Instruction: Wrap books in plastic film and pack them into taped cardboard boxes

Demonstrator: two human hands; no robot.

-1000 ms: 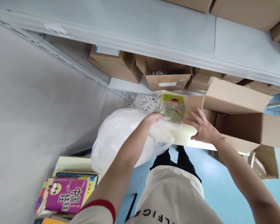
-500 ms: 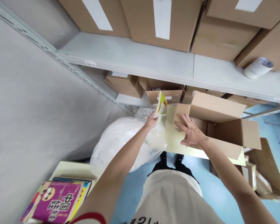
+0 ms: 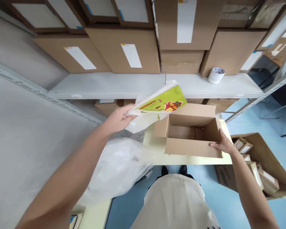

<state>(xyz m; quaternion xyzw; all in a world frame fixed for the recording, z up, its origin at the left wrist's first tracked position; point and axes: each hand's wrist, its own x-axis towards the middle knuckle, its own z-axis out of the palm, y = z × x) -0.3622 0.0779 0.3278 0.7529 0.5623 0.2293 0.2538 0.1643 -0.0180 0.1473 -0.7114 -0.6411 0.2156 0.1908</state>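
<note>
My left hand (image 3: 120,119) is closed on the near corner of a green and white book (image 3: 168,100), raised and tilted above the left end of an open cardboard box. Thin white wrapping film (image 3: 143,122) hangs under the book from the same grip. The cardboard box (image 3: 193,147) stands on a pale yellow table (image 3: 157,157) with its flaps folded out, and its visible inside holds nothing. At the box's right end, my right hand (image 3: 225,143) grips the edge, thumb on the near flap and fingers on the right side.
A large white plastic bag (image 3: 116,168) bulges left of the table. Ahead, a grey shelf (image 3: 109,84) bears several closed cartons and white tape rolls (image 3: 216,75). An open carton of small boxes (image 3: 271,152) stands on the floor at right.
My left hand has lifted the book up and towards the box. My right hand has gone from the left flap to the box's right end. The view has tilted upward.
</note>
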